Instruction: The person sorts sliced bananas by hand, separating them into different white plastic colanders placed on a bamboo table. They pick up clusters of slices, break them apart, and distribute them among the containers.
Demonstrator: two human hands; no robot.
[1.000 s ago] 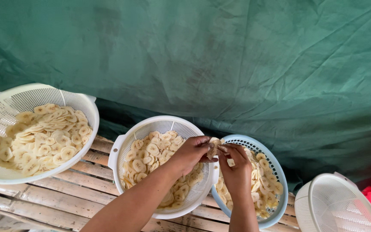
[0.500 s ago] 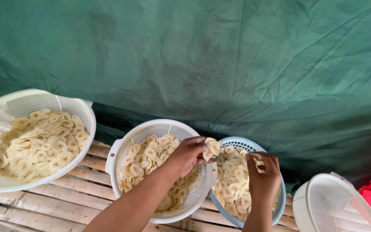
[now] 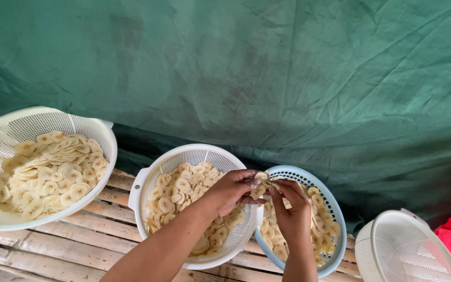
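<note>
Pinching a small stack of banana slices (image 3: 261, 184), the left hand (image 3: 230, 190) and right hand (image 3: 292, 209) should peel gently above the blue colander (image 3: 335, 209), avoiding breakage.

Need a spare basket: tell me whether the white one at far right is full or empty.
Empty, as far as shows. The white basket shows only bare mesh inside, no slices; its lower part is cut off by the frame.

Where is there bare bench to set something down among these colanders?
Bare bamboo slats show between the left white colander and the middle white colander, running along the near edge. It is crowded where the middle colander touches the blue colander, both hands meeting there over slices.
</note>
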